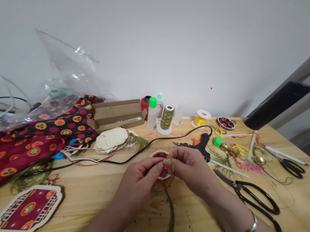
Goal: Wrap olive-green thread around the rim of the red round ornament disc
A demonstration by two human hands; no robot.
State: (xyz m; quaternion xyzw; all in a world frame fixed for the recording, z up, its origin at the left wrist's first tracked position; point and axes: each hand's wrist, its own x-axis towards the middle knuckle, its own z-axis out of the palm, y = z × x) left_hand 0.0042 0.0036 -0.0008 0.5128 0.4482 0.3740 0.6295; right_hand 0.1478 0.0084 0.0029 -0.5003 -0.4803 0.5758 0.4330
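Fingertips together, my left hand (143,178) and my right hand (190,170) pinch thin olive-green thread (171,163) over a small round ornament. The ornament (158,154) has a pale rim and a red patterned centre, partly hidden behind my fingers. Below my hands, a green thread tassel (171,220) trails down across the wooden table toward me. To the right of my right hand lie large black-handled scissors (257,197), with their blades near my forearm. A black glue gun (203,147) rests just beyond that hand.
At left lie a larger fabric-covered ornament (27,210) and patterned cloth (13,149). An open cardboard box (117,115), an olive thread spool (167,117), a green-capped bottle (151,114) and a yellow thread spool (201,118) line the back. Smaller scissors (291,168) lie right.
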